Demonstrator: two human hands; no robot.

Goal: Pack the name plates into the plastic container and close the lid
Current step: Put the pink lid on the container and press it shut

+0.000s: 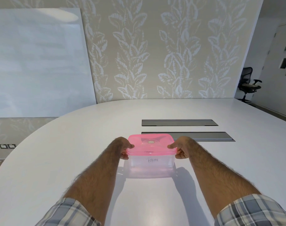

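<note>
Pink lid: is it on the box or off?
On. The pink lid sits flat over the clear container; fully sealed, cannot tell.

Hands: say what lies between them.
The container, pink lid on, held at its sides by the left hand and right hand; the head view shows it.
</note>
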